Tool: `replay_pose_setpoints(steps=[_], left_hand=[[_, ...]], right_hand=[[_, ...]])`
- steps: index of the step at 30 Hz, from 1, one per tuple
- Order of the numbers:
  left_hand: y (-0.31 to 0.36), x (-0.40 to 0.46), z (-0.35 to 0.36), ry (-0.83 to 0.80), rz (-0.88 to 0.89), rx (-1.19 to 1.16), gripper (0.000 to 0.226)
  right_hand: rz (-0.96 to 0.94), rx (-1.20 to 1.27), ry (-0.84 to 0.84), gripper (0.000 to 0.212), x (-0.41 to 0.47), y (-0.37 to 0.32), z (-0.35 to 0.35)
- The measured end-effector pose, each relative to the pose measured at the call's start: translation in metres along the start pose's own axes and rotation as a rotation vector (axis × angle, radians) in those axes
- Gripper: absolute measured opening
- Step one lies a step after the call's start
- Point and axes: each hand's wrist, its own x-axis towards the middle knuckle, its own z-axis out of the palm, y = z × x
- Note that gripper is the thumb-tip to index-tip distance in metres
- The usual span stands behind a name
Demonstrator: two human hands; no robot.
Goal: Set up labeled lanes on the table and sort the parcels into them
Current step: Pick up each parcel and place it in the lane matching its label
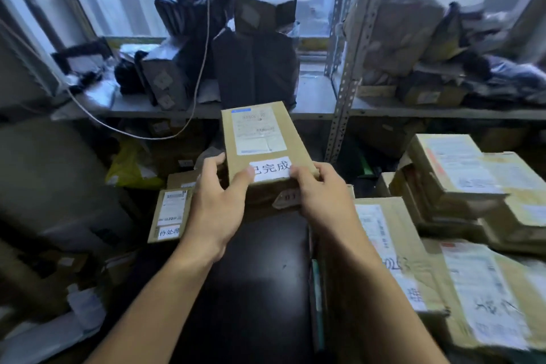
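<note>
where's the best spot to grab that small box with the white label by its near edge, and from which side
Take the small box by its two long side edges near the near end, coming from the person's side, as the left hand and right hand do now. It is long, narrow and flat, so fingers wrap the sides easily. Keep thumbs beside the white label, not over it.
</note>
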Motion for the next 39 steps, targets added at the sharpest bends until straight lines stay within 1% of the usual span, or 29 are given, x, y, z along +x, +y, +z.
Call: replay_pose_setpoints(steps=[1, 2, 6, 9, 11, 12, 13, 14, 15, 16, 17, 21, 27, 29, 31, 33, 34, 37, 38, 39], left_hand=[[0.006, -0.007, 0.005, -0.017, 0.012, -0.015, 0.047], [0.012, -0.014, 0.010, -0.039, 0.026, -0.034, 0.049], [0.025, -0.042, 0.036, -0.153, 0.075, -0.073, 0.037], [0.028, -0.062, 0.058, -0.267, 0.066, -0.099, 0.037], [0.031, -0.075, 0.074, -0.332, 0.065, -0.105, 0.046], [0.031, -0.082, 0.082, -0.363, 0.061, -0.103, 0.053], [0.032, -0.089, 0.090, -0.391, 0.057, -0.105, 0.056], [0.033, -0.096, 0.098, -0.416, 0.062, -0.112, 0.051], [0.034, -0.103, 0.106, -0.430, 0.073, -0.118, 0.041], [0.034, -0.110, 0.114, -0.439, 0.085, -0.116, 0.033], [0.033, -0.117, 0.122, -0.447, 0.097, -0.103, 0.030], [0.034, -0.144, 0.155, -0.473, 0.101, -0.060, 0.034], [0.041, -0.180, 0.223, -0.466, 0.093, -0.013, 0.029], [0.045, -0.190, 0.251, -0.479, 0.072, -0.022, 0.027], [0.047, -0.198, 0.280, -0.489, 0.034, -0.075, 0.031], [0.048, -0.203, 0.307, -0.500, -0.004, -0.115, 0.037], [0.048, -0.203, 0.320, -0.516, -0.017, -0.128, 0.040], [0.048, -0.196, 0.356, -0.526, -0.042, -0.165, 0.052], [0.049, -0.192, 0.365, -0.513, -0.042, -0.159, 0.056], [0.048, -0.188, 0.374, -0.500, -0.039, -0.139, 0.059]], right_hand=[[-0.010, 0.012, -0.001, 0.028, -0.007, -0.005, -0.012], [-0.014, 0.030, 0.002, 0.030, -0.014, -0.009, -0.024], [-0.034, 0.064, 0.081, 0.031, -0.042, -0.020, -0.066], [-0.035, 0.034, 0.189, 0.026, -0.060, -0.017, -0.099], [-0.033, 0.026, 0.236, 0.023, -0.071, -0.013, -0.121], [-0.029, 0.026, 0.252, 0.023, -0.076, -0.010, -0.132], [-0.025, 0.039, 0.266, 0.024, -0.082, -0.008, -0.143], [-0.027, 0.054, 0.282, 0.025, -0.087, -0.006, -0.153], [-0.031, 0.057, 0.302, 0.025, -0.092, -0.005, -0.165], [-0.036, 0.045, 0.319, 0.025, -0.096, -0.003, -0.176], [-0.037, 0.036, 0.329, 0.024, -0.099, -0.002, -0.188], [-0.060, 0.036, 0.327, 0.013, -0.106, 0.005, -0.233], [-0.062, 0.074, 0.289, 0.018, -0.099, 0.020, -0.310], [-0.054, 0.110, 0.286, 0.031, -0.090, 0.027, -0.341], [-0.032, 0.132, 0.291, 0.049, -0.079, 0.037, -0.368], [-0.020, 0.136, 0.306, 0.060, -0.065, 0.046, -0.391], [-0.014, 0.130, 0.324, 0.059, -0.057, 0.050, -0.402], [0.006, 0.108, 0.371, 0.035, -0.026, 0.060, -0.431], [0.024, 0.107, 0.376, 0.034, -0.016, 0.062, -0.438], [0.038, 0.093, 0.385, 0.039, -0.007, 0.065, -0.444]])
